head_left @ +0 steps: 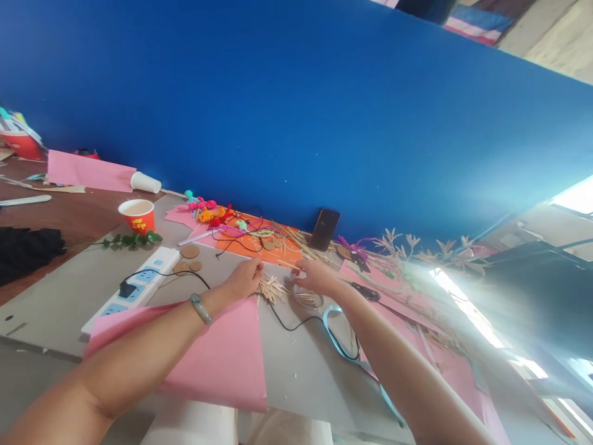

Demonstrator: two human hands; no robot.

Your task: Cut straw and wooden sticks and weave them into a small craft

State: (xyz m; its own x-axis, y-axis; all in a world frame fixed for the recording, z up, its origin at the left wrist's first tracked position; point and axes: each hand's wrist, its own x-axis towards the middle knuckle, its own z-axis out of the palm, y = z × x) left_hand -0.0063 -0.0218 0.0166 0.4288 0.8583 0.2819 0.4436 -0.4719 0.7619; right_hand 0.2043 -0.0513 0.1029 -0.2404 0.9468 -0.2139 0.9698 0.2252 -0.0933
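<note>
My left hand [244,279], with a pale green bangle [201,308] on its wrist, reaches across a pink paper sheet [222,358]. Its fingers are pinched together near a thin straw-like stick [277,262]. My right hand [315,276] comes in from the right with fingers curled at the stick's other end. Between and below the hands lies a tan bundle of dried leaf-like cutouts [272,288]. An orange paper sheet [250,244] with colourful pipe-cleaner shapes [208,212] lies just beyond the hands.
A white power strip [134,290] with a black plug and cable lies left. A red paper cup [138,214], a tipped white cup [145,182], a green sprig [130,240] and brown discs [189,251] sit nearby. A dark phone [325,229] leans on the blue wall [296,111]. Dried twigs [417,244] lie right.
</note>
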